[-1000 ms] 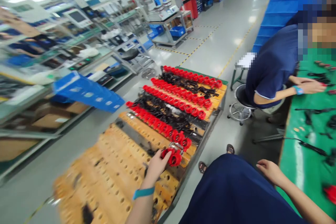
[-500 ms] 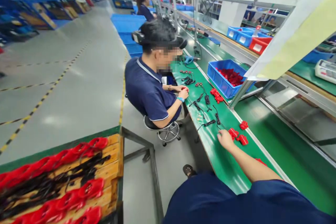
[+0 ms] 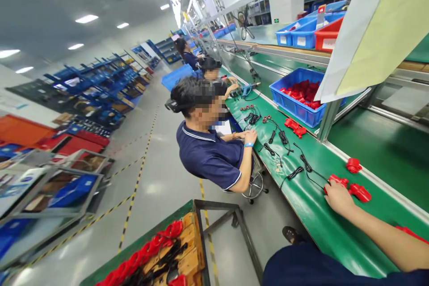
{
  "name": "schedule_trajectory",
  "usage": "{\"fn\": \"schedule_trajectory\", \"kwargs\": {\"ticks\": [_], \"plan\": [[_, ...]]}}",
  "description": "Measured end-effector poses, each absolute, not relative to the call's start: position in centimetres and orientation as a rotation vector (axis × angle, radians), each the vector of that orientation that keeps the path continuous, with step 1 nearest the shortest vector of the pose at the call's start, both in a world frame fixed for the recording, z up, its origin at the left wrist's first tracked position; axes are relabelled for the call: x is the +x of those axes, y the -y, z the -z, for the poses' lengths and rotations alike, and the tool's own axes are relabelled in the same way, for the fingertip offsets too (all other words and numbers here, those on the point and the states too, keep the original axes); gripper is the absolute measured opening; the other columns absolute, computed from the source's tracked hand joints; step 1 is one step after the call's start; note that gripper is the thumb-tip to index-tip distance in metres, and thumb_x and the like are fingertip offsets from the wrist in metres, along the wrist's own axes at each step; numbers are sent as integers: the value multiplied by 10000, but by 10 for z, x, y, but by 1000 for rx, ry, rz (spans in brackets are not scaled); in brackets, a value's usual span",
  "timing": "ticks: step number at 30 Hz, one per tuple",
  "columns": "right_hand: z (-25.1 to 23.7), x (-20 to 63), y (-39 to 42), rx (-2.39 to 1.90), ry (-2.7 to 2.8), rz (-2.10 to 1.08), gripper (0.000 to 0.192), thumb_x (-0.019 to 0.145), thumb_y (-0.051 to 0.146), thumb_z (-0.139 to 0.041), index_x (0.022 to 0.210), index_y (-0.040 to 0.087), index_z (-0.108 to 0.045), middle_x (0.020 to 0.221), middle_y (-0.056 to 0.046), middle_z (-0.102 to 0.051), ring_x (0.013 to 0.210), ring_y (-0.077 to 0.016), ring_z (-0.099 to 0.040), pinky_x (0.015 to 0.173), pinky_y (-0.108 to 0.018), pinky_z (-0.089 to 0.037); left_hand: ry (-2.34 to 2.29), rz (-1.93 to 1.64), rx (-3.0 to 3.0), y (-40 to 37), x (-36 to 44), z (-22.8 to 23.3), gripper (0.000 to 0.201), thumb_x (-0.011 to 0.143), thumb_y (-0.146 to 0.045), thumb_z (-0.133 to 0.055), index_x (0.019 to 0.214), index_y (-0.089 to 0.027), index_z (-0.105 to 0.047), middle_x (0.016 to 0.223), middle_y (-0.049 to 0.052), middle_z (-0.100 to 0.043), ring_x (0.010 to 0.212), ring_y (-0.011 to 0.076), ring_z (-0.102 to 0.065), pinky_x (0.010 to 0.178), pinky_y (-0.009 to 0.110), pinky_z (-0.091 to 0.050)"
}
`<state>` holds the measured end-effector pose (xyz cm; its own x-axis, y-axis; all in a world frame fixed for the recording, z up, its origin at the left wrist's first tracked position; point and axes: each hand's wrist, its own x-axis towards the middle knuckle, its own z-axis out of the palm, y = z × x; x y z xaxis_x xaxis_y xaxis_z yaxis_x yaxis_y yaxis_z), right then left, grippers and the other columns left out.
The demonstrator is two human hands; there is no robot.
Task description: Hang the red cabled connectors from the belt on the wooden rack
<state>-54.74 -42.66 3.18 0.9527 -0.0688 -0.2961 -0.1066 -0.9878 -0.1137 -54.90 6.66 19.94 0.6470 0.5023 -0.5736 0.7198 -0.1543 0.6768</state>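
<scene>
My left hand (image 3: 340, 197) reaches in from the lower right, over the green bench. Its fingers curl round the near side of a red plastic part (image 3: 338, 180), partly covering it. A thin black cable (image 3: 305, 163) with a bundled middle runs up to the fingertips; its end is hidden by them. Touching or close beside the hand lies a second red plastic part (image 3: 360, 192). Farther back sits a rounder red piece (image 3: 353, 165). Outside the view is my right hand.
Black cable bundles (image 3: 283, 137) and more red parts (image 3: 295, 128) lie along the bench (image 3: 301, 205). A blue bin (image 3: 295, 118) holds red parts. A co-worker (image 3: 209, 152) sits at left with hands together. A cart (image 3: 197, 232) carries red parts and black cables.
The view has swung up and left, so the bench things appear farther right and the cart lower. My left hand now covers more of the red part.
</scene>
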Motion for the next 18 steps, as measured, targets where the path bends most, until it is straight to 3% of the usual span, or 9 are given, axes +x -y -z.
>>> {"fn": "schedule_trajectory", "kwargs": {"ticks": [3, 7, 11, 15, 18], "plan": [[-32, -549, 435, -2958, -71, -463, 220, 878, 233, -667, 1067, 121, -690, 1177, -206, -616, 1083, -338, -616, 943, -419, -451, -895, 306, 1877, -36, -554, -191, 491, 1039, -588, -365, 1293, -273, -644, 1176, -28, -668, 1167, 411, -627, 822, 514, -628], [-34, -549, 454, -2914, -25, -341, 267, 989, 327, -504, 1108, 163, -679, 1285, -184, -592, 1144, -317, -571, 981, -423, -433, -804, 377, 1959, -3, -550, -179, 414, 926, -513, -669, 1287, -311, -651, 1248, 72, -664, 1187, 351, -617, 803, 447, -627], [-25, -536, 482, -2847, -161, -333, 407, 856, 109, -492, 1212, 210, -661, 1438, -171, -512, 1261, -351, -491, 968, -474, -396, -675, 401, 2076, 20, -497, -174, 320, 935, -452, -683, 1236, -346, -668, 1199, 62, -679, 1207, 353, -600, 833, 471, -614], [-14, -515, 498, -2756, -138, -539, 417, 793, 36, -490, 1123, 225, -659, 1193, -130, -623, 1042, -290, -592, 833, -399, -397, -528, 393, 2176, 52, -414, -172, 341, 934, -451, -683, 1265, -379, -640, 1143, 65, -710, 1224, 396, -590, 791, 546, -608], [-12, -500, 500, -2783, -148, -518, 400, 802, 21, -505, 1148, 190, -616, 1097, -124, -640, 1013, -284, -609, 805, -377, -390, -491, 392, 2193, 77, -373, -161, 336, 1031, -503, -489, 1209, -281, -668, 1107, 64, -722, 1205, 396, -612, 838, 546, -597]]}}
